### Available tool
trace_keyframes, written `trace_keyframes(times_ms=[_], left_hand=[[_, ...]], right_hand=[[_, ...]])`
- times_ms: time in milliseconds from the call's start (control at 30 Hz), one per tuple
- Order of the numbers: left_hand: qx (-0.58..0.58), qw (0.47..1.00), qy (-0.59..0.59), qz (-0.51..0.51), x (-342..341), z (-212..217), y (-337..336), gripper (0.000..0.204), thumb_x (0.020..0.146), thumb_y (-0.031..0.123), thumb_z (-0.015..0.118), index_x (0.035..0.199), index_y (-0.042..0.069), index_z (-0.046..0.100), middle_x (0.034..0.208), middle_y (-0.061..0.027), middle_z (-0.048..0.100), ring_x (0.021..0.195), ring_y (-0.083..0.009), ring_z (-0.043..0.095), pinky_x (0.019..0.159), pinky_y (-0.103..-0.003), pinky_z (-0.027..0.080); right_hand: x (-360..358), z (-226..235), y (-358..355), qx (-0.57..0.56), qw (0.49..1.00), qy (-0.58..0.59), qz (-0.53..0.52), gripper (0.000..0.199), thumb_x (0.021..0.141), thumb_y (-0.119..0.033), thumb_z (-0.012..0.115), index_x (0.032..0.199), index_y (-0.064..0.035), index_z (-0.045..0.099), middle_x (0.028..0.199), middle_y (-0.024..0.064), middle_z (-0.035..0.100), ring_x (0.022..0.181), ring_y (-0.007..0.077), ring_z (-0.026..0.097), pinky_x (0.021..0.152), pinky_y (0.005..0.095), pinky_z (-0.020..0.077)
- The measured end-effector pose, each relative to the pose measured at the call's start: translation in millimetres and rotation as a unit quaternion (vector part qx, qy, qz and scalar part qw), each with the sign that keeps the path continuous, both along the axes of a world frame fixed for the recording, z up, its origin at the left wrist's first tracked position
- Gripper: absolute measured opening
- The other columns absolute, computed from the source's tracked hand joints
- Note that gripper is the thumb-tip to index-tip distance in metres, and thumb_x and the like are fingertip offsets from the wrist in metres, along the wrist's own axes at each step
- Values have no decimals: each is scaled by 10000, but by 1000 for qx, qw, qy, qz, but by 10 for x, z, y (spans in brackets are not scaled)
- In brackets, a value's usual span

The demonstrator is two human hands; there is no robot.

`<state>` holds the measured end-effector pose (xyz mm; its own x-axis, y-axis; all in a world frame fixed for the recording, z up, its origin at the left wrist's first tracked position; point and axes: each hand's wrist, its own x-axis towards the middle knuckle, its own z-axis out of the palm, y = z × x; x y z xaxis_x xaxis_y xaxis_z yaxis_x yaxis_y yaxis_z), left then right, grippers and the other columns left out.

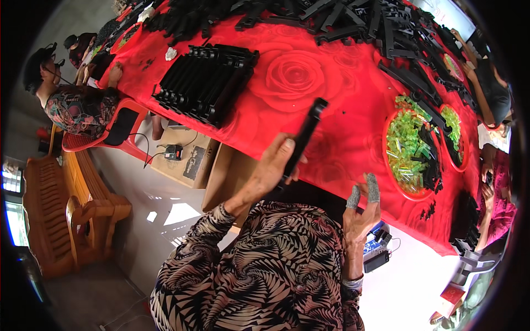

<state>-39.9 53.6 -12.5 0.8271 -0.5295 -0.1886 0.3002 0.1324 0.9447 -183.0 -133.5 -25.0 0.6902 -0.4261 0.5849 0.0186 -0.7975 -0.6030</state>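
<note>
My left hand (269,166) is closed around a long black plastic part (305,131), a narrow bar with a rounded end, held tilted above the table's near edge. My right hand (362,218) is raised by that edge with nothing visible in it. Its fingers are apart, and two of them wear grey knitted finger covers (374,188). Left of the held part, a neat stack of similar black parts (207,83) lies on the red rose-patterned tablecloth (292,71). To the right stands a red basket (388,165) of small yellow-green translucent pieces and small black pieces.
A large heap of black parts (359,25) covers the far side. A second red basket (465,160) stands at the right. One person (83,105) sits on a red chair (126,124) at left; others work at right. A cardboard box (212,176) stands below the table.
</note>
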Motion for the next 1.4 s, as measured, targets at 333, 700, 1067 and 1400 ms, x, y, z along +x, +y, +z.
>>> trace_keyframes(times_ms=[333,700,1067,1400], left_hand=[[330,862,-374,92,287,339,497,551,775,216,777,1215,-41,568,998,-140,601,835,-222,614,725,-359,513],[497,626,-515,308,1266,406,1223,364,773,180,758,1055,-13,630,937,-169,587,919,-346,587,793,-436,479],[514,576,-557,307,1562,249,1193,364,743,143,770,1053,27,618,934,-132,581,933,-325,550,833,-428,468],[493,567,-581,312,1627,123,1253,292,739,128,774,977,35,631,963,-132,554,937,-329,528,819,-432,464]], right_hand=[[65,-248,-178,-38,998,48,-31,273,842,67,640,1111,18,629,1080,232,650,950,407,662,781,428,573],[128,-308,-223,-96,994,54,-1,228,758,66,657,986,49,658,1075,180,649,905,369,618,779,450,525],[138,-338,-215,-101,994,51,-4,172,801,61,632,973,63,643,1080,194,643,893,393,608,781,469,514],[142,-340,-210,-122,991,57,-11,120,808,59,638,927,64,623,1098,196,649,898,395,610,790,480,508]])
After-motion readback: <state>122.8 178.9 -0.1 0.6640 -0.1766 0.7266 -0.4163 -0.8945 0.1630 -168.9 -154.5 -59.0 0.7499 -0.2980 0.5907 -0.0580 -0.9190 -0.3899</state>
